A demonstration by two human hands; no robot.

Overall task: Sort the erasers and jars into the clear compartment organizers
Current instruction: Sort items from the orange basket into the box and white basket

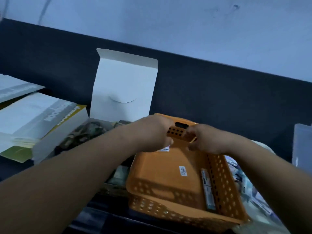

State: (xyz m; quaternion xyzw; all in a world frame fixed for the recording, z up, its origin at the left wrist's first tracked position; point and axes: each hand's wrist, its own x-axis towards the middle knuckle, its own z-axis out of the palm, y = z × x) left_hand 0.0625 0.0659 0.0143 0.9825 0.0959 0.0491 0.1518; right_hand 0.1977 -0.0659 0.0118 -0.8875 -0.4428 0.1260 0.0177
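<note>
Gripping basket (160,166) rim, fingers curled: left hand (155,130), right hand (206,139).
Orange, perforated; erasers (208,188) along right wall, print blurred.

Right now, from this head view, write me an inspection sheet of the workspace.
Surface: dark tabletop, mostly covered.
Job's things: orange perforated plastic basket holding long wrapped packs along its right wall, possibly erasers; clear plastic organizer at the right edge; no jars seen.
Clutter: white cardboard box with its lid flap up; stacked white books on the left; blurred packets beside the basket's right side.
Hands: left hand and right hand both grip the basket's far wall.
Cables: nothing seen.
Surroundings: pale blue wall above a dark band.
</note>
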